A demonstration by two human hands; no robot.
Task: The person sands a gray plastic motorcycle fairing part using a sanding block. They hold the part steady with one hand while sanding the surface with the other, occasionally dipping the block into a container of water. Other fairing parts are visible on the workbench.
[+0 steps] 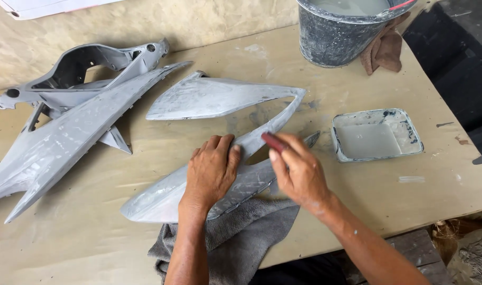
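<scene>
L hand (212,171) lies flat, fingers spread & open, palm down on the grey body panel (198,182), pressing it onto the table (146,248). R hand (299,169) is closed on a small dark red sanding pad (274,141), pinched betw thumb & fingertips, pad touching the panel's narrow upper arm just beside the L fingertips. Panel is a long curved grey plastic piece w/ dull, scuffed surface; its lower end rests on a grey cloth (241,237) that hangs over the near table edge. Its upper arm runs up to a wider fin-shaped part (209,97) (same piece or separate, can't tell). At far L, two more grey panels (67,126) stacked, well apart from the hands. R of the hands, near but not touching, a shallow rectangular tray (404,132) w/ cloudy grey liquid. At top, a dark paint-spattered bucket (330,39) holding pale liquid, w/ a brown rag (386,50) draped beside it
</scene>
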